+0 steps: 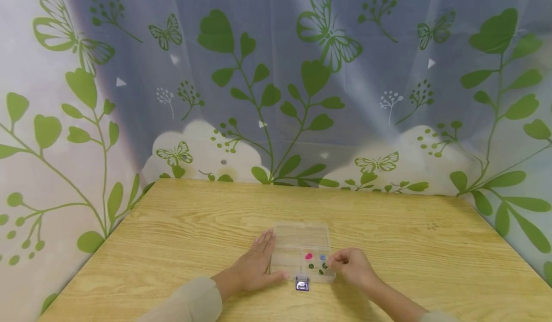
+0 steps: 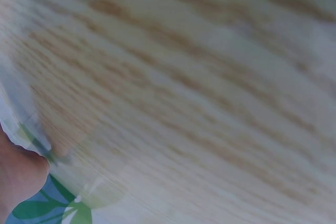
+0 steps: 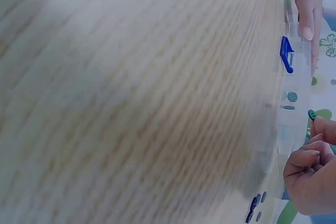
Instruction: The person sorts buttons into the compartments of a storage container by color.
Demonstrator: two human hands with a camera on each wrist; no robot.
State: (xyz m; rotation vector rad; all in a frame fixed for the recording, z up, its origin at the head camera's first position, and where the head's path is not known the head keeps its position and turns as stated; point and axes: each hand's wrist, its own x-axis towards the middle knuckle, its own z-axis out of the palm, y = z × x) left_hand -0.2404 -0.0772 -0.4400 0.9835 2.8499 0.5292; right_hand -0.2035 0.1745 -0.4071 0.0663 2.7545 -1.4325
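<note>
A clear plastic box (image 1: 282,260) lies on the table with its lid (image 1: 302,235) folded back. My left hand (image 1: 256,267) rests along the box's left side, fingers straight and thumb at the front edge. Over the box's right side, my right hand (image 1: 351,267) pinches a small green button (image 3: 312,114) between thumb and fingertip. Within the box are a pink piece (image 1: 308,256), a blue button (image 1: 322,257) and a green button (image 1: 311,266). A blue latch (image 1: 302,283) sticks out at the front. The left wrist view catches only a fingertip (image 2: 23,174).
The wood-grain table (image 1: 194,216) spreads around the box. Several small faint pieces (image 1: 432,226) lie far to the right. In the right wrist view, several dark small pieces (image 3: 254,205) show on the table. A leaf-and-butterfly curtain (image 1: 276,97) hangs behind the table.
</note>
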